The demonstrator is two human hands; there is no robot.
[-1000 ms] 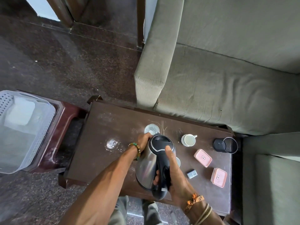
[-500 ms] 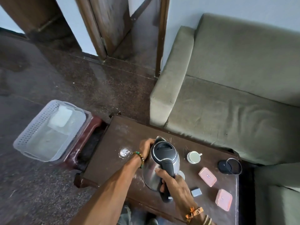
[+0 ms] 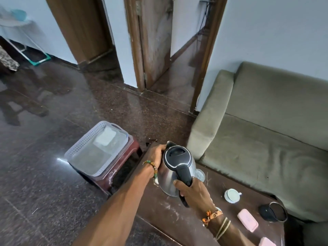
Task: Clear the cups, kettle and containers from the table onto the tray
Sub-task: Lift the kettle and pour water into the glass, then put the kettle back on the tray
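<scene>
Snugly, kettle (image 3: 177,161) handle in right grip (image 3: 193,192), left grip (image 3: 156,155) round body

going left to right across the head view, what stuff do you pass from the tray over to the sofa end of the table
white perforated plastic tray → stainless steel kettle with black lid → small white cup → pink rectangular container → black tumbler with metal rim

A tray (image 3: 80,147) is set on a stool (image 3: 124,158) just left of the table (image 3: 165,215). The kettle (image 3: 177,166) is held over the table's left end. A cup (image 3: 231,195), a tumbler (image 3: 273,212) and two containers (image 3: 247,220) are placed toward its right. A sofa (image 3: 266,139) is set behind.
</scene>
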